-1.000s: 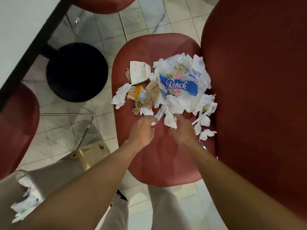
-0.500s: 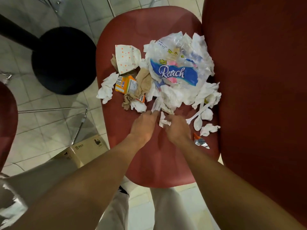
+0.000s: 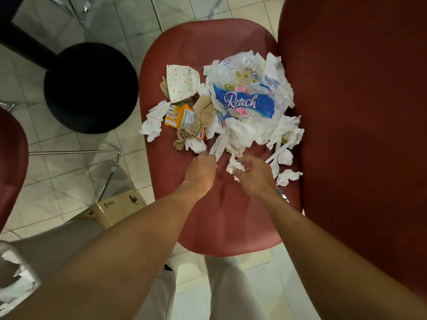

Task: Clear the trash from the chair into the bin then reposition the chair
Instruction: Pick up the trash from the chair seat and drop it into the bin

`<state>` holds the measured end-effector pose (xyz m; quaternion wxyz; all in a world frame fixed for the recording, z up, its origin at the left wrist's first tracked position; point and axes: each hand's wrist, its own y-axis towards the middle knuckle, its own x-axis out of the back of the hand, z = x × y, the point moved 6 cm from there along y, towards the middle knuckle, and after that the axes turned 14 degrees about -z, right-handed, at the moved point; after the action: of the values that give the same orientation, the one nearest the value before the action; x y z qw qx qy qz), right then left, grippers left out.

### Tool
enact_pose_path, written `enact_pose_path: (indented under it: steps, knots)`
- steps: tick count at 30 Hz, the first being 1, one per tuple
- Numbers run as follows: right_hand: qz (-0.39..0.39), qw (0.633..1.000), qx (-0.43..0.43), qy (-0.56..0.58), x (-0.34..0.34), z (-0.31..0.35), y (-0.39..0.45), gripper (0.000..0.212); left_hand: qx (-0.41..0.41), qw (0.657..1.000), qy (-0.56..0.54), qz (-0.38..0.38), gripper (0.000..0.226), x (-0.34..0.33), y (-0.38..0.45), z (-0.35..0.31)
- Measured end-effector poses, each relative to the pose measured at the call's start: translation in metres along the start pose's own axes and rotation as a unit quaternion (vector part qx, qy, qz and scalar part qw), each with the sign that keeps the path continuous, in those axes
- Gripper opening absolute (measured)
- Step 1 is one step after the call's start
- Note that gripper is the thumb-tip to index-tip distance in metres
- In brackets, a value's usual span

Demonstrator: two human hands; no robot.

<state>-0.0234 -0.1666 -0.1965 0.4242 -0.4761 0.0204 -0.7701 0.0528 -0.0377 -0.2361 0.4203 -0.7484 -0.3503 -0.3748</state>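
Note:
A red chair seat point(image 3: 221, 218) carries a heap of trash: a clear plastic "Reach" wrapper point(image 3: 247, 98), crumpled white tissues point(image 3: 152, 122), an orange carton point(image 3: 182, 117), a dotted napkin point(image 3: 181, 83), brown paper point(image 3: 203, 115) and a white plastic spoon point(image 3: 276, 158). My left hand point(image 3: 201, 169) is at the heap's near edge, its fingertips pinching a white strip. My right hand point(image 3: 254, 174) curls round a crumpled white tissue point(image 3: 234, 165).
The chair's red backrest point(image 3: 360, 135) rises on the right. A round black table base point(image 3: 91, 87) stands on the tiled floor at left, with another red chair point(image 3: 11, 162) at the far left. A cardboard box point(image 3: 115, 209) lies on the floor beside my leg.
My right hand has gathered a white tissue into its fingers. My left hand has closed on a white strip at the heap's edge. The view has shifted slightly.

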Motion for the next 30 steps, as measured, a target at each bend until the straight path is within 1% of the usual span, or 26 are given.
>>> enact_pose_path:
  steps: [2,6,9,12,16,22,27,30]
  knots:
    - [0.003,1.0,-0.006,0.005,0.004,0.001,-0.007,0.029,0.012,0.999,-0.041,-0.011,0.014,0.008,-0.013,0.005]
    - [-0.004,1.0,-0.016,0.023,0.014,0.009,-0.017,0.029,-0.008,0.997,-0.062,-0.04,0.02,0.021,-0.02,0.001]
    - [-0.01,1.0,-0.007,0.014,0.01,0.01,-0.015,0.029,-0.047,0.997,-0.065,-0.02,0.022,0.006,-0.002,-0.014]
    - [-0.004,1.0,0.007,0.014,0.0,0.005,-0.013,0.026,-0.066,0.996,-0.062,-0.01,0.023,-0.014,0.012,-0.02]
    - [-0.01,1.0,0.02,0.013,-0.003,0.0,-0.015,0.024,-0.07,0.992,-0.085,-0.053,0.029,-0.013,0.012,-0.021]
    - [-0.019,1.0,-0.01,0.016,0.018,-0.002,-0.021,0.026,-0.026,0.987,-0.134,-0.087,0.027,0.016,-0.015,-0.005]
    - [-0.027,0.999,-0.014,0.022,0.035,0.018,-0.041,0.024,0.003,0.971,-0.196,-0.136,0.014,0.066,-0.056,0.004]
    - [-0.027,0.999,-0.019,0.032,0.04,0.037,-0.059,0.027,0.025,0.962,-0.231,-0.146,0.019,0.096,-0.081,0.011]
